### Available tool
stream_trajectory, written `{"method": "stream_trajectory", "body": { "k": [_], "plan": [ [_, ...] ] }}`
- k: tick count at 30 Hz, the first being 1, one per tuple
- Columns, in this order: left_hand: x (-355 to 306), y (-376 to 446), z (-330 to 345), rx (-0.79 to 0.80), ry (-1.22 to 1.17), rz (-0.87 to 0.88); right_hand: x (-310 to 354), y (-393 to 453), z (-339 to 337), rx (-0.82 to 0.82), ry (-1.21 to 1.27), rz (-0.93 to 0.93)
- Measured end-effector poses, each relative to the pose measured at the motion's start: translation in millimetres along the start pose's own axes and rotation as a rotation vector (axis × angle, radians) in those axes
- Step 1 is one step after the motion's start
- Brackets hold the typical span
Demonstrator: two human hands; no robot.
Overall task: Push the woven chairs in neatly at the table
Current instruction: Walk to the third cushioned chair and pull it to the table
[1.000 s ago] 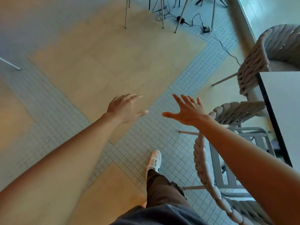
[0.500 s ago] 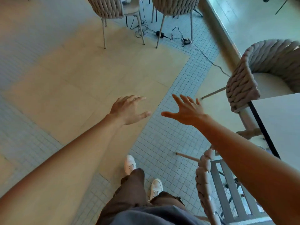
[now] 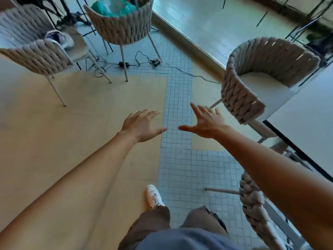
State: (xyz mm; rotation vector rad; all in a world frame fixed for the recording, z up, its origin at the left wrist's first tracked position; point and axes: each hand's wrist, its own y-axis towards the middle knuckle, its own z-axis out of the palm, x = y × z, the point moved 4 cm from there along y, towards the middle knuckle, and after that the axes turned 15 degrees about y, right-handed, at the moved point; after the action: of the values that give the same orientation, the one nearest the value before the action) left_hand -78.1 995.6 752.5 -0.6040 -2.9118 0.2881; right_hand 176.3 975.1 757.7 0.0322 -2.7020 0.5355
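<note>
A woven rope chair (image 3: 241,94) with a pale seat stands at the right, its seat partly under the white table (image 3: 310,112). A second woven chair (image 3: 255,208) sits at the lower right, mostly hidden by my right arm. My right hand (image 3: 205,121) is stretched out with fingers spread, a short way left of the first chair's woven back and not touching it. My left hand (image 3: 142,125) hovers beside it over the floor, fingers apart and empty.
Two more woven chairs (image 3: 41,56) (image 3: 124,27) stand at the back left, one with a teal bundle (image 3: 111,6) on its seat. Cables and a power adapter (image 3: 124,64) lie on the tiled floor between them. A raised sill (image 3: 189,42) runs diagonally behind.
The view has swung up and forward, bringing the far chairs and the right-hand chair closer. Both hands stay outstretched and open, and my feet have stepped forward.
</note>
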Motion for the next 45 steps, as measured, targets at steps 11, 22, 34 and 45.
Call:
{"method": "stream_trajectory", "body": {
  "k": [11,22,34,45],
  "plan": [
    [22,163,-30,-0.052,0.148,0.274,-46,80,-50,-0.182,0.108,0.198],
    [-30,362,-64,-0.061,0.248,0.428,-172,185,-93,-0.205,0.175,0.374],
    [-137,523,-122,-0.106,0.263,0.625,-268,250,-153,-0.22,0.241,0.484],
    [-219,626,-116,-0.098,0.287,0.96,-296,292,-152,-0.231,0.399,0.729]
  ]
}}
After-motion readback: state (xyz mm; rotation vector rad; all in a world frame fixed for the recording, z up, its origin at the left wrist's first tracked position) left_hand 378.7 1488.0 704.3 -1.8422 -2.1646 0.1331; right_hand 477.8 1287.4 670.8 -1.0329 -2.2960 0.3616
